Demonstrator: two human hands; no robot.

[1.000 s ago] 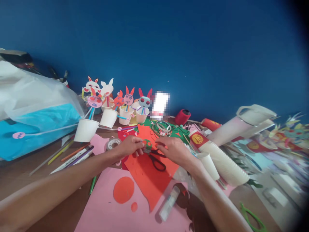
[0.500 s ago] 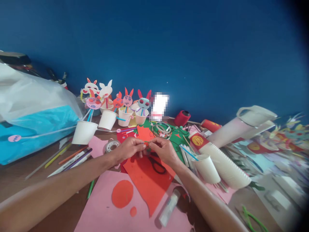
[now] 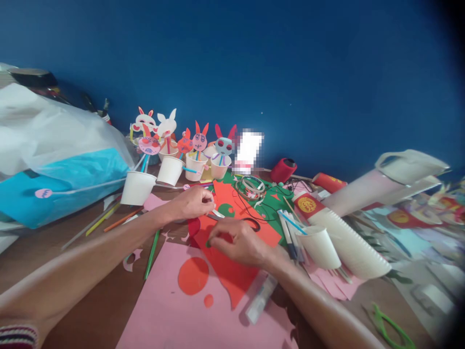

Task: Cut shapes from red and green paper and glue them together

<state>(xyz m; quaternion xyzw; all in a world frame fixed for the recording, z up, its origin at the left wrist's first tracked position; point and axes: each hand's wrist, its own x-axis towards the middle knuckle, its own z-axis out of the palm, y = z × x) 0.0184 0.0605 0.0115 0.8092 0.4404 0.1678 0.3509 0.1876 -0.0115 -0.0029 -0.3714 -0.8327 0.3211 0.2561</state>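
My left hand is closed in a pinch above the orange paper; what its fingertips hold, if anything, is too small to make out. Just beside it, a pair of scissors lies on the orange paper, blade toward my left fingertips and partly covered by my right hand. Lower and to the right, my right hand pinches a tiny green paper piece. Below my hands, a large orange circle and a small orange circle rest on a pink sheet, near a glue stick.
Paper cups with rabbit-faced figures stand at the back left. A blue and white bag is on the left. To the right lie stacked cups, a pitcher and green-handled scissors. A red thread spool sits near the wall.
My hands have come apart: the left has drawn back a little, the right has moved down toward me. The view has shifted, so the things on the table appear farther right.
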